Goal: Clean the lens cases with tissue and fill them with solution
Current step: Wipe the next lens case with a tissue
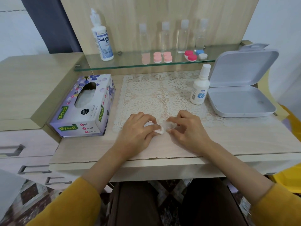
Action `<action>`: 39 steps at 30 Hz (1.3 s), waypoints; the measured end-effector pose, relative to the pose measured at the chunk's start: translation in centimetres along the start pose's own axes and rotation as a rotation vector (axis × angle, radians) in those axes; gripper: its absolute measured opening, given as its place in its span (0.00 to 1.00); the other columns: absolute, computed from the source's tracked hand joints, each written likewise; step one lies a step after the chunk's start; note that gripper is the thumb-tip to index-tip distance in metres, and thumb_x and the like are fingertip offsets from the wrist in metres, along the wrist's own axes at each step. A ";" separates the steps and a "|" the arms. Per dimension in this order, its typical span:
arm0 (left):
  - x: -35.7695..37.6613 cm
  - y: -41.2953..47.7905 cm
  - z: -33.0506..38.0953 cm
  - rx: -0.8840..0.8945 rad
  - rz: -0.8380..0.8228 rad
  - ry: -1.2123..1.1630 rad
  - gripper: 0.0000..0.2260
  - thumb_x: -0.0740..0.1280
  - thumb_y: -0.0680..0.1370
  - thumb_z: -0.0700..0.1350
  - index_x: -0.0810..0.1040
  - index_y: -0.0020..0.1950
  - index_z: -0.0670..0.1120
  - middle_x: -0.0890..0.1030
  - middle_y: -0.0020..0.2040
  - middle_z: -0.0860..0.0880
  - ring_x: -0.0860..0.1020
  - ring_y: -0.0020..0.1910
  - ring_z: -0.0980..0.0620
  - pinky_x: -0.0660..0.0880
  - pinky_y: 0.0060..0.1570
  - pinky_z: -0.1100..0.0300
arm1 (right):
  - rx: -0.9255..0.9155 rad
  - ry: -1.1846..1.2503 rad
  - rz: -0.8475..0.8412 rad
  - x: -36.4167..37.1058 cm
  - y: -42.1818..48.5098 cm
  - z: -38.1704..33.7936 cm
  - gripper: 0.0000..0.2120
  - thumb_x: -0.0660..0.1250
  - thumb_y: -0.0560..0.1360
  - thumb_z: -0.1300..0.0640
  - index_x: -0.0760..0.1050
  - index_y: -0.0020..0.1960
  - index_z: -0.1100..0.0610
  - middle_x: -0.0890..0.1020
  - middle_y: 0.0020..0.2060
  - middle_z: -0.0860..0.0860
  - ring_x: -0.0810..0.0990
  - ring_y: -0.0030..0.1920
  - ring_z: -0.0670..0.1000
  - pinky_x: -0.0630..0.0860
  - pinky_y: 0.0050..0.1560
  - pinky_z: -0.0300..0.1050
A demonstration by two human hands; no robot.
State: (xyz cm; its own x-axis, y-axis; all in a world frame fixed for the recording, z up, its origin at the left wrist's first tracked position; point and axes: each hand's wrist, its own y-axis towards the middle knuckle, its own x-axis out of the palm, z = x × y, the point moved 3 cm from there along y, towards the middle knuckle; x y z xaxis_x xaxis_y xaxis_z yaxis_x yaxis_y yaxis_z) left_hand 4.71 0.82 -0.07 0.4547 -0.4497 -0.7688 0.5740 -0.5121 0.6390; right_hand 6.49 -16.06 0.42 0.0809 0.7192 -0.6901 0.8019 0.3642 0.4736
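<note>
My left hand [138, 129] is closed around a crumpled white tissue [158, 130] near the front of the lace mat [156, 93]. Just to its right, my right hand [187, 128] pinches a small clear lens case [169, 125], mostly hidden by the fingers; tissue and case nearly touch. A small white solution bottle [200, 86] stands capped on the mat's right side. On the glass shelf [130, 66] lie pink lens cases [162, 57], a red one [190, 55] and a blue-and-white one [201, 54], beside a tall solution bottle [101, 39].
A purple tissue box [88, 105] sits left of the mat. An open grey plastic box [241, 88] stands at the right. Several clear bottles [172, 36] line the back of the shelf. Drawers with metal handles [34, 170] are at the lower left.
</note>
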 end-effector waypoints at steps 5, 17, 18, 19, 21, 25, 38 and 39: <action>0.1 0.1 0.0 0.002 -0.029 -0.036 0.06 0.67 0.72 0.41 0.83 0.46 0.48 0.79 0.46 0.47 0.70 0.44 0.51 0.65 0.42 0.58 | -0.007 -0.022 0.009 0.1 0.0 0.0 0.11 0.69 0.65 0.61 0.81 0.47 0.62 0.68 0.33 0.49 0.69 0.34 0.49 0.63 0.36 0.33; 0.0 0.1 0.1 0.013 -0.014 0.006 0.06 0.67 0.73 0.43 0.83 0.45 0.49 0.81 0.48 0.49 0.70 0.45 0.51 0.64 0.44 0.58 | -0.002 -0.036 0.005 0.1 -0.1 -0.1 0.11 0.69 0.65 0.60 0.81 0.46 0.63 0.70 0.32 0.52 0.69 0.33 0.49 0.63 0.36 0.32; -0.1 0.1 0.2 0.017 -0.006 -0.003 0.06 0.67 0.73 0.42 0.83 0.44 0.49 0.80 0.47 0.49 0.70 0.44 0.51 0.65 0.44 0.59 | 0.001 -0.034 -0.001 0.1 -0.1 -0.1 0.11 0.69 0.65 0.60 0.81 0.47 0.63 0.70 0.32 0.52 0.69 0.34 0.49 0.63 0.37 0.32; -0.1 0.1 0.2 0.020 0.009 -0.007 0.06 0.67 0.72 0.41 0.83 0.43 0.48 0.80 0.47 0.50 0.70 0.44 0.51 0.65 0.43 0.58 | 0.003 -0.035 -0.007 0.2 -0.1 -0.1 0.11 0.69 0.65 0.60 0.81 0.47 0.62 0.70 0.32 0.52 0.69 0.34 0.49 0.62 0.37 0.32; -0.2 0.1 0.2 0.016 0.039 -0.004 0.05 0.68 0.71 0.39 0.82 0.42 0.48 0.76 0.47 0.52 0.70 0.43 0.51 0.66 0.43 0.58 | 0.003 -0.041 -0.012 0.2 -0.1 -0.1 0.11 0.69 0.65 0.60 0.81 0.46 0.61 0.69 0.33 0.51 0.68 0.34 0.48 0.61 0.36 0.30; -0.3 -0.1 0.1 -0.008 0.041 0.006 0.03 0.69 0.73 0.42 0.81 0.44 0.48 0.78 0.46 0.50 0.71 0.42 0.50 0.67 0.43 0.57 | 0.008 -0.050 -0.007 0.2 -0.2 -0.1 0.10 0.69 0.65 0.60 0.81 0.46 0.61 0.71 0.32 0.53 0.68 0.33 0.49 0.62 0.36 0.33; -0.4 0.1 0.4 -0.018 0.050 -0.068 0.03 0.71 0.71 0.39 0.82 0.43 0.46 0.76 0.43 0.50 0.70 0.40 0.51 0.67 0.40 0.59 | 0.045 0.020 0.026 0.3 -0.2 0.0 0.10 0.70 0.65 0.61 0.82 0.46 0.60 0.69 0.32 0.51 0.66 0.31 0.42 0.65 0.38 0.27; -0.5 0.0 0.4 -0.030 0.067 -0.080 0.02 0.69 0.72 0.41 0.82 0.43 0.46 0.77 0.42 0.49 0.71 0.39 0.51 0.68 0.40 0.58 | 0.048 0.021 0.027 0.3 -0.2 0.0 0.10 0.70 0.65 0.61 0.82 0.46 0.60 0.70 0.32 0.50 0.66 0.31 0.42 0.65 0.37 0.28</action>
State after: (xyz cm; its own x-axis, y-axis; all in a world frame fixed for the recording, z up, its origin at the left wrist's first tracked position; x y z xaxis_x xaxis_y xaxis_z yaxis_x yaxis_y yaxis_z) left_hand 4.25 0.75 0.36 0.4378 -0.5394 -0.7193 0.5647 -0.4576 0.6868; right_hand 6.35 -15.97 0.10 0.0912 0.7408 -0.6655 0.8271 0.3158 0.4649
